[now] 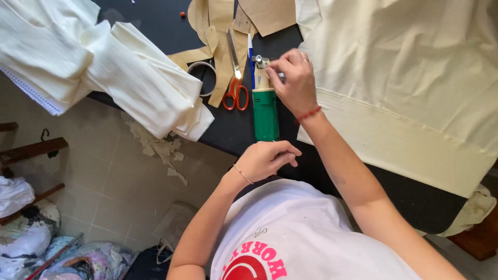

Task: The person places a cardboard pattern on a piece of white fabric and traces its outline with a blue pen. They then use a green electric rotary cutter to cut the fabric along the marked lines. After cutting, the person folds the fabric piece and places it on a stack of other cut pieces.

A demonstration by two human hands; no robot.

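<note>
Both hands worked a green electric cutter: right hand pinched its metal head, left hand curled closed near its base

No packages, labels, signs (or screens) visible.

Green cutter, orange-handled scissors, cream cloth, black table.
</note>
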